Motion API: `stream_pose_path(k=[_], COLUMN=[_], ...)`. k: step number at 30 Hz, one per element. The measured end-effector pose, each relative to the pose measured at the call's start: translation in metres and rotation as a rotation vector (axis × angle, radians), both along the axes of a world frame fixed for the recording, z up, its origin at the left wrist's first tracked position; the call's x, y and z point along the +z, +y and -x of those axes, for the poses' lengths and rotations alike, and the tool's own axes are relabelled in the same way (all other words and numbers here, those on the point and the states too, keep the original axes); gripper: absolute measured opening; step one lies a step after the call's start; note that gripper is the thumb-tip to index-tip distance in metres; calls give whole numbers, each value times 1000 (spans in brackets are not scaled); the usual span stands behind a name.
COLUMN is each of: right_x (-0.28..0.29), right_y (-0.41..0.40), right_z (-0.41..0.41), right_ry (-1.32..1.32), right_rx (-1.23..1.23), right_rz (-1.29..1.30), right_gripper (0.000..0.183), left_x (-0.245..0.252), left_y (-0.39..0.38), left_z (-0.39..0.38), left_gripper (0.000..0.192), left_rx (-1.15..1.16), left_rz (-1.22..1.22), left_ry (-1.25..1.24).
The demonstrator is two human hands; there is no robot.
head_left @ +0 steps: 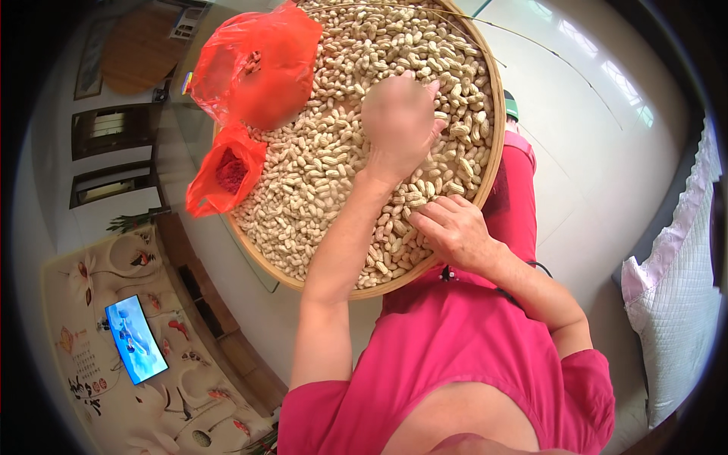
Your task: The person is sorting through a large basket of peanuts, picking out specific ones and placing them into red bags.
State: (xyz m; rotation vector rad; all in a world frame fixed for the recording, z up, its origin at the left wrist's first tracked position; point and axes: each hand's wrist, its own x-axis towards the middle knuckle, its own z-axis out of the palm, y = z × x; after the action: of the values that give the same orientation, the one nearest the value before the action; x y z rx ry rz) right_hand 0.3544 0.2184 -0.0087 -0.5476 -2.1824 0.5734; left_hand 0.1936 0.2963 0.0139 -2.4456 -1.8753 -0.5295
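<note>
Unshelled peanuts [318,165] spread over a large round tray with a wooden rim [496,114] in front of me. My left hand [398,128] reaches over the middle, palm down, with its thumb and fingertips among the peanuts. Blur covers its back, and whether it holds any is hidden. Close to the near right rim, my right hand [455,233] rests with bent fingers touching peanuts; its palm is out of sight. On the tray's left side lie a large red plastic bag [284,40], partly blurred, and a smaller open red bag [207,187] with dark red contents [231,170].
Thin dry stalks [546,48] cross the tray's far rim and stick out to the right. My leg in red trousers [515,199] is beside the tray. A quilted cover [677,318] drapes furniture at right. A lit television [136,339] and a long cabinet [210,301] are at left.
</note>
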Motion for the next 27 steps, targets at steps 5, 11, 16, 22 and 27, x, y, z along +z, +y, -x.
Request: stream_pose_path(k=[5, 11, 16, 22, 27], right_x=[3, 4, 2, -2, -4], right_y=[1, 6, 9, 8, 7], right_z=[-8, -8, 0, 11, 16], right_ry=[-13, -7, -10, -30, -29], right_rx=[4, 31, 38, 33, 11], right_rz=[19, 19, 10, 26, 30], right_gripper=[18, 19, 21, 23, 22], left_x=[1, 24, 31, 16, -3], left_y=[-26, -74, -92, -78, -27], left_z=[13, 49, 72, 89, 78], left_gripper=[50, 49, 46, 35, 45], left_rx=[150, 389, 666, 531, 236], left_rz=[114, 402, 434, 133, 117], left_ry=[104, 143, 118, -15, -368])
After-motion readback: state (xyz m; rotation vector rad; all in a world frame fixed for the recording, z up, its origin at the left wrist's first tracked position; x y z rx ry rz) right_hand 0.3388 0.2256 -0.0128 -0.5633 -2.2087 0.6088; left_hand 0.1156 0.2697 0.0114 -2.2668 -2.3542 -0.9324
